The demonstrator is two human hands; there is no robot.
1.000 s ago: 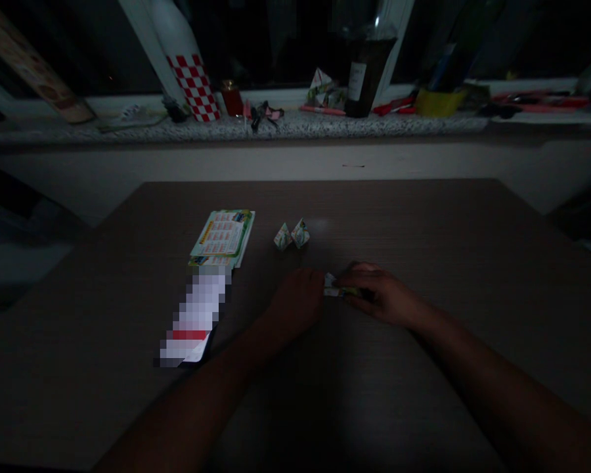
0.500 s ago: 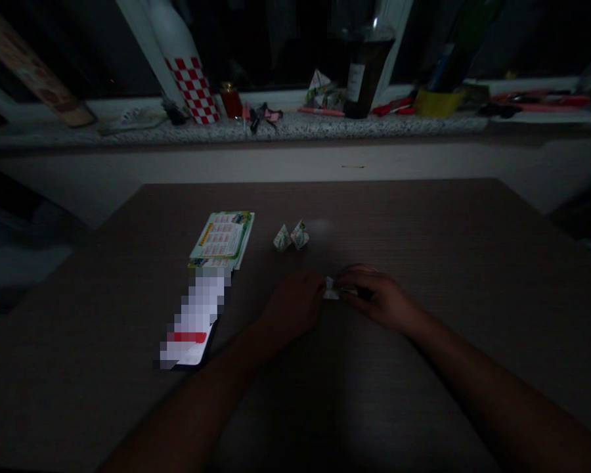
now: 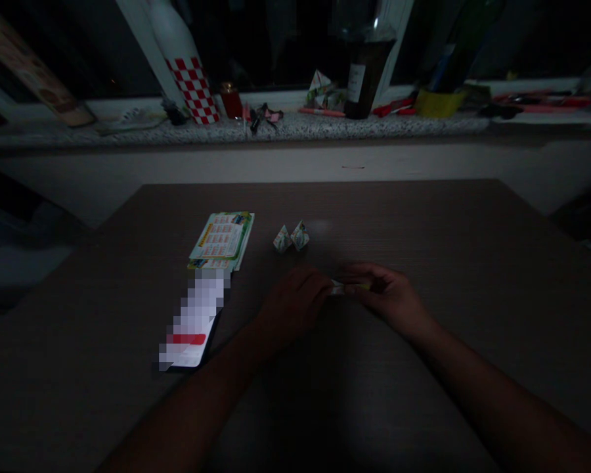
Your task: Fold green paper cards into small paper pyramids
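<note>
Between my hands is a small piece of folded paper, pale with a touch of yellow, mostly covered by fingers. My left hand is closed on its left end, the fingertips bent over it. From the other side my right hand pinches the paper between thumb and fingers. Two small folded paper shapes, a left one and a right one, stand side by side on the table just beyond my left hand. The dim light hides the details of the folds.
A stack of printed calendar sheets lies at the left, with a lit phone in front of it, near my left forearm. Behind the wooden table, a granite sill carries a checkered bottle, a dark cup and small items.
My right hand has shifted slightly to the right, and the left fingers now reach further over the paper. Less of the paper shows between them. The things on the table stay put.
</note>
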